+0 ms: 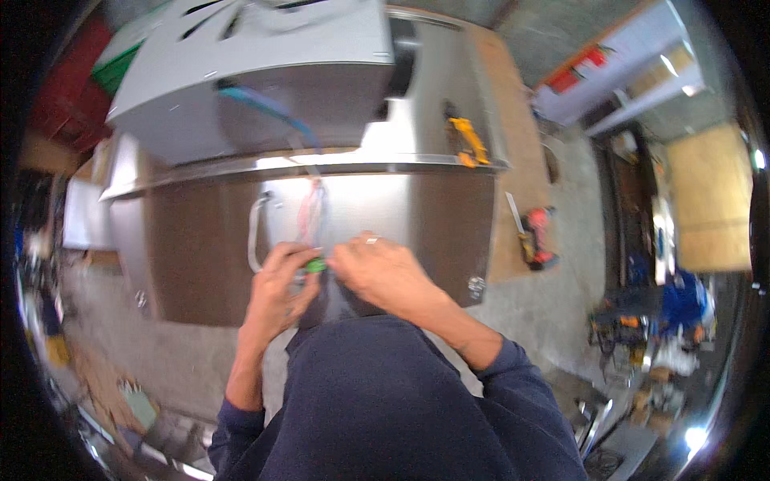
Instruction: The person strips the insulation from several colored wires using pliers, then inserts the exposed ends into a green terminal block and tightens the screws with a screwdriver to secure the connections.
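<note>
In front of my body, my left hand [281,282] is closed in a pinch around a small bright green thing [315,265], too blurred to name more exactly. Close beside it, my right hand [383,272] has its fingers curled together, and what they grip is hidden. Thin red and blue wires [310,210] run from between my hands toward the far side of the steel surface [433,240]. A blue cable [269,106] comes out of the big grey metal housing [321,100] beyond. A pale curved handle or cord [256,232] lies left of the wires.
On the right of the steel top lies a yellow-and-black hand tool [467,138]. A red-and-black power drill [539,238] rests on the brown board [513,160] along the right edge. Farther right are a white shelf unit [618,64] and cluttered equipment [650,321].
</note>
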The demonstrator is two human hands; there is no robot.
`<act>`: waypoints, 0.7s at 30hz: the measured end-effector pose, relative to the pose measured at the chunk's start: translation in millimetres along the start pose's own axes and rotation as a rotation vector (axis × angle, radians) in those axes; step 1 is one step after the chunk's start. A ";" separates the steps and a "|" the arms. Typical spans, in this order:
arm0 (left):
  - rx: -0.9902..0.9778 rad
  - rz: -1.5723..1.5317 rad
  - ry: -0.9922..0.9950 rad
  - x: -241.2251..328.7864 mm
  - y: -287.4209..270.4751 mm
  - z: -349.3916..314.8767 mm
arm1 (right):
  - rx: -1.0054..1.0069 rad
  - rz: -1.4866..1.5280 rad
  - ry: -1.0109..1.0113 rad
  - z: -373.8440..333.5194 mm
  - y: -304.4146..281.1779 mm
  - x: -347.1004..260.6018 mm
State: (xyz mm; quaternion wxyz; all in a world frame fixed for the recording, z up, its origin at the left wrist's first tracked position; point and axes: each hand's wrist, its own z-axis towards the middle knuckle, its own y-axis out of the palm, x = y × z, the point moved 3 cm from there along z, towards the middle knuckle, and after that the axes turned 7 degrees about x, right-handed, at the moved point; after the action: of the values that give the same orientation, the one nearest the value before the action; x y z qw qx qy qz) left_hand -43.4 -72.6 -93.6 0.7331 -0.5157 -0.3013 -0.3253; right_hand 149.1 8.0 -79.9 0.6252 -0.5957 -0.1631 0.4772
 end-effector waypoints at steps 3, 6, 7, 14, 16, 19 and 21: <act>-0.005 -0.030 0.049 -3.5 -3.1 -0.7 | 0.120 -0.087 -0.032 3.3 -2.2 -8.9; -0.004 -0.077 -0.012 -0.9 -1.0 -4.1 | 0.127 -0.029 -0.033 9.9 -14.5 -16.2; 0.019 -0.082 -0.019 -1.3 -0.5 -5.1 | 0.107 0.013 -0.018 11.7 -17.3 -16.2; 0.045 -0.113 -0.030 -4.8 0.7 -6.6 | 0.031 -0.028 -0.080 9.4 -9.9 -9.9; 0.045 -0.120 -0.032 -6.3 1.3 -6.9 | -0.013 -0.072 -0.015 8.1 -5.6 -7.9; 0.056 -0.104 -0.024 -6.7 -0.1 -5.7 | 0.003 -0.079 -0.001 10.3 -3.3 -8.1; 0.046 -0.104 -0.034 -8.2 -1.3 -4.3 | -0.014 -0.025 0.031 13.4 -13.7 -13.0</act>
State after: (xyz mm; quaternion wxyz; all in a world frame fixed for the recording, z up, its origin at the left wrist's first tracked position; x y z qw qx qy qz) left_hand -49.0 -75.7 -100.5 0.7215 -0.4879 -0.3474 -0.3474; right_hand 137.9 7.8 -59.8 0.6295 -0.6054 -0.1640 0.4587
